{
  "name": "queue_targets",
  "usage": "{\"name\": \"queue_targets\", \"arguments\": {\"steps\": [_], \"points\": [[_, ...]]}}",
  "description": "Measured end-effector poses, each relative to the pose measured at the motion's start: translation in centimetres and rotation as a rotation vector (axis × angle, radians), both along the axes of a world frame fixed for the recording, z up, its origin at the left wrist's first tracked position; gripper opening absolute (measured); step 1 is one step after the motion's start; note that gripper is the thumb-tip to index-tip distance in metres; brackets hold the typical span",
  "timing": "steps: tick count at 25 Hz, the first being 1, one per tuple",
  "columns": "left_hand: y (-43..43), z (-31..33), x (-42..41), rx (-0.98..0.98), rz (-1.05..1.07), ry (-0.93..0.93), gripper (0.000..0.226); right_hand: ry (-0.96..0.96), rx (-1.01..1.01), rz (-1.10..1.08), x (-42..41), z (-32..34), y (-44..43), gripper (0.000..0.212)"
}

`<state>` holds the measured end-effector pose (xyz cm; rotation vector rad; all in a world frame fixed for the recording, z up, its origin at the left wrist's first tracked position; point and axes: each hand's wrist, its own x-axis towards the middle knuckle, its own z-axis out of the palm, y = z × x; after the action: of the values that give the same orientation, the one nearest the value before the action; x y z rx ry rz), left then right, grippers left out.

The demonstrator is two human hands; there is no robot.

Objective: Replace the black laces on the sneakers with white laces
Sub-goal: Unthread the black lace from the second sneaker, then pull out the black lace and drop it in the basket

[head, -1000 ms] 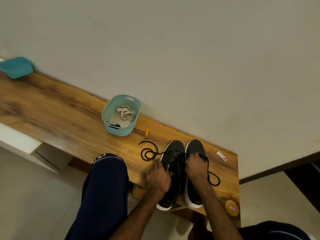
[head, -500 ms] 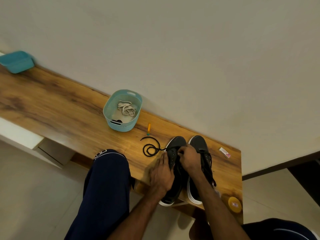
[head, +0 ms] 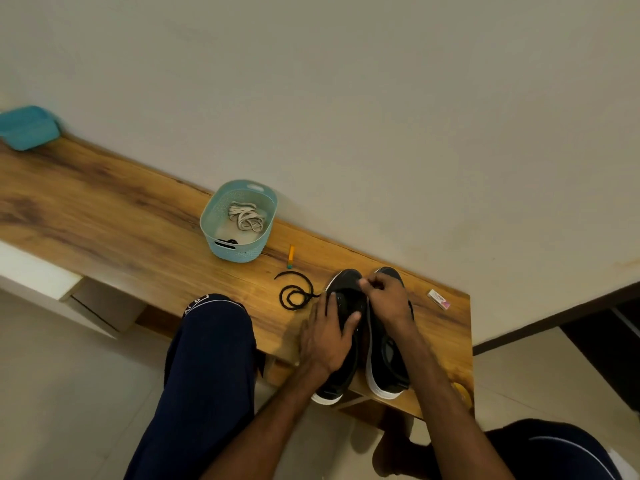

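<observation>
Left hand (head: 329,337) lies with straight, spread fingers pressed on the left sneaker (head: 346,281), while the right hand (head: 386,301) curls its fingertips in a pinch on the black lace (head: 294,296) near that shoe's toe. It stands beside the right sneaker (head: 388,370) at the right end of the wooden counter (head: 138,237), which runs along a plain beige wall (head: 381,116) above a pale floor (head: 69,393). Both shoes lie across the counter, toes to the wall and heels at the near edge, with the lace's free end coiled just left of the toes.
</observation>
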<state>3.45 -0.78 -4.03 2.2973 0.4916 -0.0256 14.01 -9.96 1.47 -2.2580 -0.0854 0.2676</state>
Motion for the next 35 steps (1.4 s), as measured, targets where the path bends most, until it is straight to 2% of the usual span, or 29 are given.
{"name": "queue_targets", "arguments": {"steps": [2, 4, 6, 9, 12, 13, 16, 18, 22, 26, 31, 33, 35], "points": [[-0.1, 1.5, 0.4, -0.094, -0.012, -0.21, 0.068, -0.031, 0.185, -0.046, -1.3, 2.7, 0.3, 0.01], [-0.3, 3.3, 0.7, -0.336, -0.111, -0.378, 0.054, 0.079, 0.474, -0.089, -2.6, 6.3, 0.2, 0.01], [-0.1, 6.0, 0.4, -0.544, -0.176, -0.469, 0.044, 0.193, 0.691, -0.043, -3.8, 10.1, -0.4, 0.014], [0.8, 10.4, 0.2, -0.624, -0.165, -0.538, 0.032, 0.252, 0.779, 0.079, -5.0, 14.0, -1.6, 0.022], [1.8, 14.9, 0.1, -0.555, -0.169, -0.587, 0.016, 0.318, 0.839, 0.107, -6.5, 16.9, -2.7, 0.041], [2.1, 16.4, 0.1, -0.517, -0.18, -0.61, 0.014, 0.314, 0.839, 0.102, -6.9, 17.8, -3.1, 0.041], [2.8, 21.1, -0.1, -0.374, -0.25, -0.676, 0.016, 0.238, 0.807, 0.122, -8.1, 20.7, -4.4, 0.019], [3.0, 24.3, -0.1, -0.206, -0.286, -0.713, 0.017, 0.22, 0.738, 0.227, -8.7, 22.9, -5.0, 0.016], [3.1, 30.6, -0.4, 0.079, -0.41, -0.799, 0.02, 0.216, 0.451, 0.465, -10.3, 28.0, -5.5, 0.038], [3.4, 36.2, -0.8, 0.27, -0.517, -0.831, 0.025, 0.204, 0.505, 0.527, -10.6, 32.0, -5.7, 0.054], [3.6, 39.3, -1.1, 0.258, -0.6, -0.917, 0.027, 0.186, 0.596, 0.587, -10.6, 35.1, -5.8, 0.064], [3.4, 40.0, -1.6, 0.157, -0.578, -0.966, 0.027, 0.136, 0.639, 0.634, -10.6, 35.7, -5.6, 0.056], [2.8, 40.7, -2.1, -0.07, -0.545, -0.958, 0.026, 0.089, 0.729, 0.697, -10.8, 36.3, -5.4, 0.05]]}}
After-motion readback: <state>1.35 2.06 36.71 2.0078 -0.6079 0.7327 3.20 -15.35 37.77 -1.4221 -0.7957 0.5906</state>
